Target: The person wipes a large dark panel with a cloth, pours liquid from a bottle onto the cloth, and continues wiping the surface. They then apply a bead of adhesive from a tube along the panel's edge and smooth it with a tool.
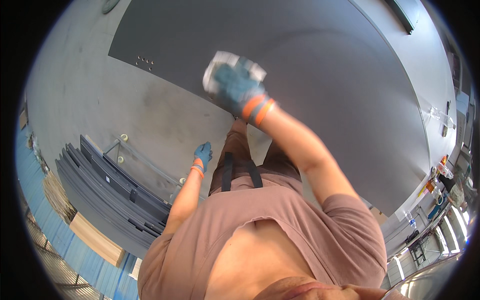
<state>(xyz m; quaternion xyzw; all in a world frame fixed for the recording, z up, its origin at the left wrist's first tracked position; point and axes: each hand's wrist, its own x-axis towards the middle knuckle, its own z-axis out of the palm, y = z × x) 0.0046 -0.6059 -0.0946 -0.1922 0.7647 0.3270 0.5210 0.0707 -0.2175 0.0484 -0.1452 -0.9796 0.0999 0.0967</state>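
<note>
My right hand point(235, 84), in a blue-grey glove with an orange-striped cuff, presses a folded white cloth point(214, 71) against a large dark grey panel point(330, 95). Motion blurs both cloth and glove a little, near the panel's close edge. White cloth sticks out on either side of the fingers. My left hand point(203, 151), gloved alike, hangs low beside my leg with its fingers loosely extended and nothing visible in it. Several small round holes point(144, 62) mark the panel's left corner.
To the left, long dark grey metal profiles point(107, 192) lean in a stack beside a wheeled frame point(145, 162). Wooden boards point(97, 237) lie behind them. Clear plastic bottles point(442, 117) and tools stand beyond the panel's right side.
</note>
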